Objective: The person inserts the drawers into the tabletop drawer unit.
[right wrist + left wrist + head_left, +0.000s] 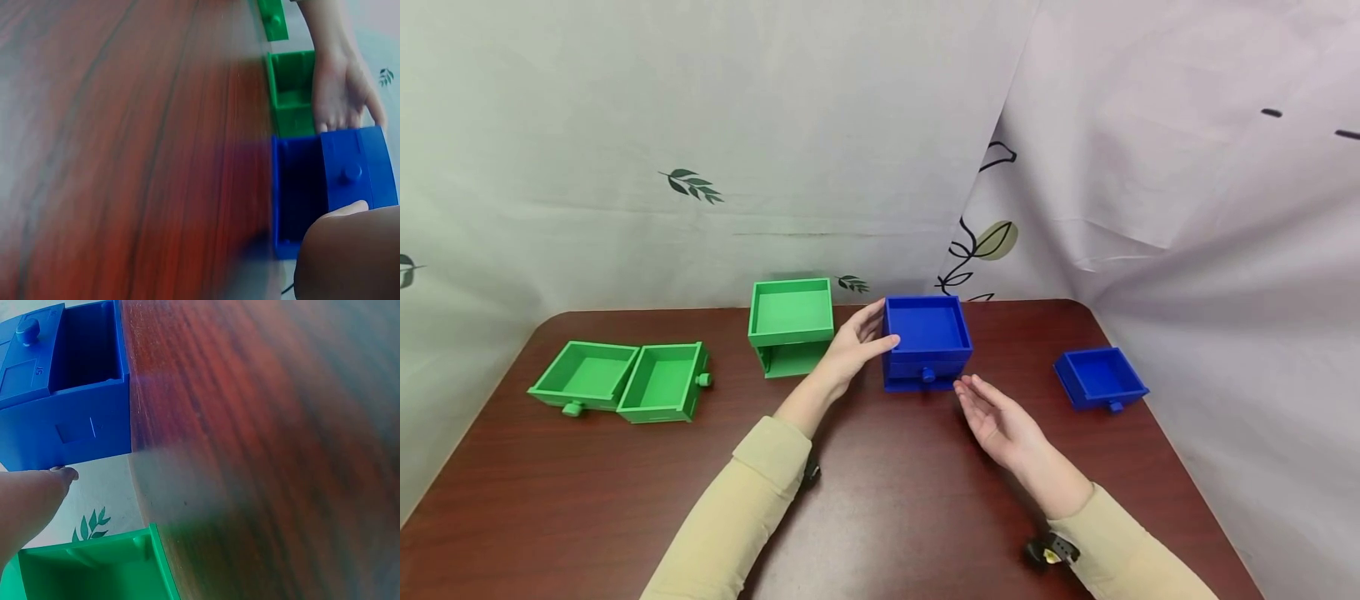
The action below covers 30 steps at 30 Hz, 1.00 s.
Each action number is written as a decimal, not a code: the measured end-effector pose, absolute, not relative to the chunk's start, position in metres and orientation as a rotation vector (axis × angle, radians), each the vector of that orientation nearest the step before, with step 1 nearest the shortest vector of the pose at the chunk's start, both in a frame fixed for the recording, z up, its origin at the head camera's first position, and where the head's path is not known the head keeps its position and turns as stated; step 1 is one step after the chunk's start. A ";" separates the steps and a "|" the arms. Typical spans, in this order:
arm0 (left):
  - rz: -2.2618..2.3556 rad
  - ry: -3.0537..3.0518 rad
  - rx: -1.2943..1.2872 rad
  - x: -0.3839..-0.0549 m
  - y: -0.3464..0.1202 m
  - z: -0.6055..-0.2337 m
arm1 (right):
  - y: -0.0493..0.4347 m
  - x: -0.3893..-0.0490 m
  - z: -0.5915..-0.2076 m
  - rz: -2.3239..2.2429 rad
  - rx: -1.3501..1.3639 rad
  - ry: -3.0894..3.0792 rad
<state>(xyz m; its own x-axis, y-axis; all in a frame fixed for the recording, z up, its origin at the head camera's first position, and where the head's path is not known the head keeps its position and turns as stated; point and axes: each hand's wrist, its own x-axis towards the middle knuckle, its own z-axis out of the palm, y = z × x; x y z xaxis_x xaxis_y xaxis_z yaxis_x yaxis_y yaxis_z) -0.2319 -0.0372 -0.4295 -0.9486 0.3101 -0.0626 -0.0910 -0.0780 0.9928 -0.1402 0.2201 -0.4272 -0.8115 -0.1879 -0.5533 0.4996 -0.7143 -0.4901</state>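
Bracing the blue cabinet [927, 343] near the middle of the desk's far edge, the left hand [852, 347] lies flat against its left wall, fingers straight, thumb at the top rim; grip released, nothing clasped. Right hand [996, 414] hovers just short of the cabinet's front, palm turned inward, fingers relaxed, grip released and empty. The cabinet's knobbed drawer [925, 374] sits pushed in, or nearly so, at the bottom. A loose blue drawer [1101, 377] lies apart by the right edge, so by my reading one drawer is seated and this one remains outside. Green cabinet [791, 324] stands just left of the hand; two green drawers [625, 380] lie together toward the left edge.

Left wrist view: a fingertip [67, 474] touches the blue cabinet's [69, 425] side wall; green plastic below.

Right wrist view: the drawer's knob [350, 172] shows close to the right hand, not touching as far as I can tell.
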 end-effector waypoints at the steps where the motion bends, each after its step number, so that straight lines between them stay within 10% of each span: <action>1: 2.110 1.923 0.239 -0.232 -0.037 -0.429 | 0.223 -0.140 -0.426 -2.514 0.682 0.911; 30: 2.098 1.944 0.229 -0.231 -0.036 -0.430 | 0.321 -0.117 -0.421 -2.674 0.645 0.674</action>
<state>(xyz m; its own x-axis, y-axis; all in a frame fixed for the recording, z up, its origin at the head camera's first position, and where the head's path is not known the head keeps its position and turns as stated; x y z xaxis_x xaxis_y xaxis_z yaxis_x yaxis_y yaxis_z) -0.2311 -0.0363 -0.4297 -0.9507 0.3028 -0.0673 -0.0900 -0.0618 0.9940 -0.1174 0.3205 -0.4206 -0.8512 -0.1818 -0.4923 0.3935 -0.8418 -0.3694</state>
